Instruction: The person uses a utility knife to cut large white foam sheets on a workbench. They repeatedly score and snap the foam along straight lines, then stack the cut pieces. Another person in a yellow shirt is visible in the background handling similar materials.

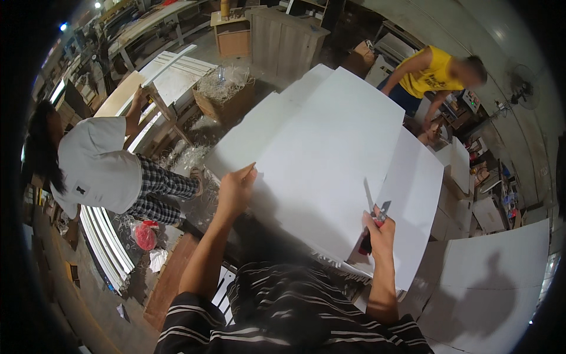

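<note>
A large white foam sheet (330,147) lies on a stack of similar white sheets in front of me. My left hand (236,189) grips its near-left edge, thumb on top. My right hand (377,227) is closed on a utility knife (372,218) with a red and black handle; the blade points up and away, over the sheet's right part. My striped shirt fills the bottom of the picture.
A person in a white shirt and checked trousers (100,171) bends over at the left beside white strips. A person in a yellow shirt (433,74) leans in at the back right. More white sheets (489,283) lie at the lower right. A cardboard box of shavings (227,94) stands behind.
</note>
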Demonstrator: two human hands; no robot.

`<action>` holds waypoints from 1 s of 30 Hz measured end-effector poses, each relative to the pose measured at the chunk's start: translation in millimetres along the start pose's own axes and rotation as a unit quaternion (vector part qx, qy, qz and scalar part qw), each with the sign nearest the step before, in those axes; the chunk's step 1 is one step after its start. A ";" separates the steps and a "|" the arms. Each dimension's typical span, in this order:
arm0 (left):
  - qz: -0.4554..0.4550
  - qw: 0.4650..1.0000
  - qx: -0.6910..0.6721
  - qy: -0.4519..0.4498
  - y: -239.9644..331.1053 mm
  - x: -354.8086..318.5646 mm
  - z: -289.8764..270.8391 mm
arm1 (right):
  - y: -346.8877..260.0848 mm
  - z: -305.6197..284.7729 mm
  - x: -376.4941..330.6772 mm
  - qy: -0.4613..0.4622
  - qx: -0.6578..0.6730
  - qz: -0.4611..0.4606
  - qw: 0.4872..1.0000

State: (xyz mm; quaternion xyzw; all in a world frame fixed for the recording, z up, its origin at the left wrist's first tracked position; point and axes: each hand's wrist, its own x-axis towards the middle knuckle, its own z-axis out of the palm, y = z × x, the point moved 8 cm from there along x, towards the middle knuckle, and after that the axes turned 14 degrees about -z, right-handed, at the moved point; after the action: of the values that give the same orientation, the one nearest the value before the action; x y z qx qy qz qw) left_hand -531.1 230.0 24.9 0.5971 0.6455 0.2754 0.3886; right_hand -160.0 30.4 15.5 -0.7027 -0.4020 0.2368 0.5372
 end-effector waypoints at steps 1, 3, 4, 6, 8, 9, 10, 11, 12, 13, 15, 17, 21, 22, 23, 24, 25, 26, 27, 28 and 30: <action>0.044 0.999 -0.024 -0.010 2.6 -0.5 0.1 | 3.1 -1.9 -0.8 0.001 -0.016 0.003 1.000; 0.080 0.994 -0.054 -0.057 -8.6 5.4 0.2 | 9.7 -8.4 -6.7 0.016 -0.039 0.024 0.999; 0.107 0.988 -0.075 -0.087 -17.5 12.0 1.6 | 8.6 -10.9 -9.8 0.022 -0.017 0.013 1.000; 0.027 0.955 -0.199 -0.220 -60.0 55.1 18.4 | 14.2 -13.8 -14.8 0.042 0.017 0.015 0.999; -0.006 0.966 -0.203 -0.162 -115.8 118.2 22.7 | 20.2 -21.7 -29.9 0.074 0.005 0.047 0.996; -0.039 0.986 -0.129 -0.098 -151.5 157.1 24.3 | 20.4 -22.0 -34.6 0.103 0.016 0.038 0.994; -0.045 0.996 -0.072 -0.034 -183.6 191.7 24.8 | 19.9 -23.3 -41.8 0.132 0.026 0.030 0.990; -0.082 0.996 0.035 -0.015 -219.9 225.5 32.1 | 25.0 -25.5 -51.7 0.162 0.015 0.077 0.984; -0.127 0.981 0.149 -0.004 -257.3 253.5 37.6 | 27.4 -27.8 -62.7 0.186 -0.006 0.111 0.976; -0.140 0.976 0.167 -0.013 -286.9 277.1 44.0 | 24.7 -23.4 -66.2 0.189 0.022 0.102 0.976; -0.175 0.955 0.237 -0.020 -335.4 309.0 52.3 | 24.8 -28.3 -87.6 0.267 0.029 0.145 0.952; -0.186 0.955 0.229 -0.028 -358.6 326.0 65.2 | 18.2 -23.9 -100.8 0.252 0.039 0.156 0.954; -0.242 0.938 0.247 0.014 -371.0 324.4 73.3 | 9.4 -16.3 -128.6 0.278 0.024 0.159 0.947; -0.248 0.933 0.260 -0.002 -371.2 321.2 77.2 | 7.8 -13.4 -134.1 0.287 0.028 0.154 0.945; -0.243 0.934 0.263 -0.002 -368.7 318.5 79.2 | 7.2 -9.9 -138.8 0.298 0.022 0.157 0.941; -0.240 0.933 0.269 0.011 -367.2 317.2 75.5 | 6.6 -5.7 -143.4 0.296 0.019 0.164 0.941; -0.215 0.934 0.280 0.053 -360.9 315.3 70.3 | 5.6 -1.6 -147.0 0.294 0.016 0.170 0.940; -0.205 0.944 0.252 0.065 -358.7 316.8 65.0 | 3.7 2.6 -149.4 0.290 0.018 0.172 0.941; -0.210 0.947 0.235 0.057 -359.3 317.5 62.9 | 3.0 3.8 -153.1 0.298 0.016 0.181 0.937; -0.216 0.950 0.219 0.053 -359.3 319.9 59.4 | 1.4 5.2 -156.6 0.303 0.016 0.187 0.934; -0.186 0.953 0.234 0.051 -350.6 324.6 53.8 | -1.2 5.6 -163.4 0.311 0.014 0.199 0.929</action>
State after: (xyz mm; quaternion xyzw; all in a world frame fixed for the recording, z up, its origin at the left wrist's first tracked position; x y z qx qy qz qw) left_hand -676.8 496.3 -347.9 0.5255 0.8105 0.0695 0.2493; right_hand -256.8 -100.2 -1.3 -0.7992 -0.0631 0.1139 0.5867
